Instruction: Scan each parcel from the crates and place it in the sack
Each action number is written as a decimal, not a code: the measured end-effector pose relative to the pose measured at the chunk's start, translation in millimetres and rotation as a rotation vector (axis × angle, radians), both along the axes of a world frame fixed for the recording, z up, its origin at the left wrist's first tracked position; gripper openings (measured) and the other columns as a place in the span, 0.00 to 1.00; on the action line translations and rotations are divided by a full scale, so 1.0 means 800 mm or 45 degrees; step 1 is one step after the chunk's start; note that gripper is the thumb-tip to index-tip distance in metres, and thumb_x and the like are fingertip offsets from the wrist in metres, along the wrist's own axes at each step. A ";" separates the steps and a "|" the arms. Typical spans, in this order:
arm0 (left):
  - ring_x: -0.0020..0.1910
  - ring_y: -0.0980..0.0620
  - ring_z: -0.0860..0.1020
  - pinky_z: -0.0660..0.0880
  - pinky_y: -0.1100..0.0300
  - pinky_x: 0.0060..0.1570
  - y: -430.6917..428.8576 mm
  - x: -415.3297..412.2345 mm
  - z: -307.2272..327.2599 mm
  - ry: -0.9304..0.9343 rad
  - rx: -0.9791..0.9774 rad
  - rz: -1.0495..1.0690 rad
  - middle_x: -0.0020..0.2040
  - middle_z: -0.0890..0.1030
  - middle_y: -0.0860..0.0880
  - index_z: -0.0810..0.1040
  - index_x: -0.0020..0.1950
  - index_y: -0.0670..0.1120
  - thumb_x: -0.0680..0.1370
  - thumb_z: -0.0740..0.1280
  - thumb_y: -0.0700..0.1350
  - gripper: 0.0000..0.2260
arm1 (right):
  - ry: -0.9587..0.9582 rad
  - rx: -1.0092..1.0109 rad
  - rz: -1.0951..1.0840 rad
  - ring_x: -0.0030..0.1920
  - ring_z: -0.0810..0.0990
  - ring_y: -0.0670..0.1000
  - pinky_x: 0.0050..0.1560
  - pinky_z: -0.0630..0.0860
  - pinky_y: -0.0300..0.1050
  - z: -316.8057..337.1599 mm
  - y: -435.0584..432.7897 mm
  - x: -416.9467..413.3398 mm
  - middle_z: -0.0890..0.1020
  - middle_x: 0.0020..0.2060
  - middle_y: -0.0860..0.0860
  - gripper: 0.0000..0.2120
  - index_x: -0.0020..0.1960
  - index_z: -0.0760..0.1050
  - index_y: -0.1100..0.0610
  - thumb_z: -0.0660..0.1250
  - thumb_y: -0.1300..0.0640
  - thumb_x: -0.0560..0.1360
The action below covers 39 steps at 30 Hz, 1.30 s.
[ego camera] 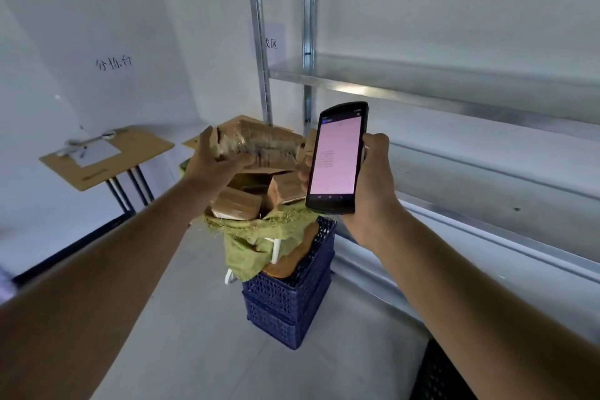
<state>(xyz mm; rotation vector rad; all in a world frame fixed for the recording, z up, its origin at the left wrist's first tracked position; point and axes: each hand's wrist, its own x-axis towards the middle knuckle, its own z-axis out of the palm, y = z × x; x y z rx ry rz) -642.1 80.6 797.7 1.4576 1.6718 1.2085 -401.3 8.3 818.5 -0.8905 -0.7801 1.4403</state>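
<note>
Parcels in sack, crates beside, shelving right

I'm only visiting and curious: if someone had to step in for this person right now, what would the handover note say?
Left hand grips a taped cardboard parcel above the green sack.
Right hand holds the handheld scanner, screen lit.
Done: several parcels already lie in the sack.
Left: whether the held parcel was scanned cannot be told; check, then drop it in. A brown item shows in the top blue crate.
</note>
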 end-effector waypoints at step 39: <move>0.55 0.48 0.82 0.81 0.50 0.52 0.290 -0.112 -0.219 0.082 -0.569 -0.488 0.65 0.79 0.45 0.54 0.86 0.53 0.81 0.71 0.56 0.39 | -0.107 -0.368 -0.333 0.37 0.86 0.54 0.45 0.81 0.49 -0.155 0.270 -0.120 0.85 0.41 0.57 0.26 0.63 0.79 0.55 0.51 0.38 0.86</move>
